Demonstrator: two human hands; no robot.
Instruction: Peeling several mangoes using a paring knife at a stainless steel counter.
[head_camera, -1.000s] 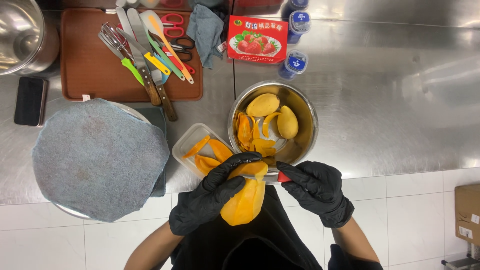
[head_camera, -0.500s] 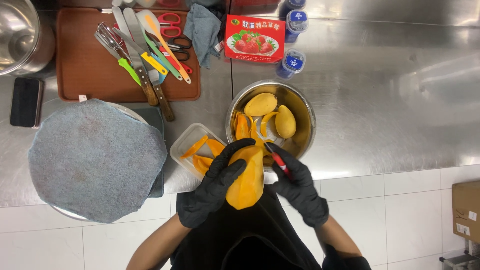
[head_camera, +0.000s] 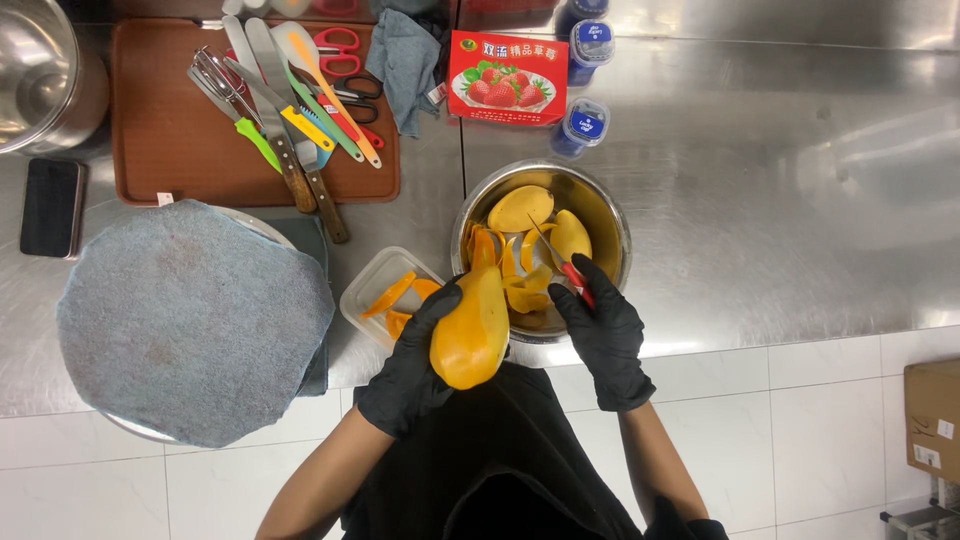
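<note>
My left hand (head_camera: 412, 365), in a black glove, grips a large peeled orange mango (head_camera: 470, 325) at the counter's front edge. A strip of peel hangs from its top over the steel bowl (head_camera: 608, 215). My right hand (head_camera: 603, 328), also gloved, holds a small red-handled knife (head_camera: 560, 260) with its blade pointing into the bowl. Inside the bowl lie two peeled mangoes (head_camera: 520, 208) and a heap of orange peelings. A clear plastic tub (head_camera: 362, 297) with peel strips stands just left of the mango.
A round grey cloth (head_camera: 190, 320) covers something at the left. A brown tray (head_camera: 170, 140) holds knives, a spatula, scissors and a whisk. Behind the bowl are a red strawberry box (head_camera: 508, 78), blue-lidded cups (head_camera: 583, 125), a black phone (head_camera: 52, 208) and a steel pot (head_camera: 40, 75).
The mango has been tipped more upright and lifted toward the bowl. My right hand has moved up from the counter edge, bringing the knife over the bowl.
</note>
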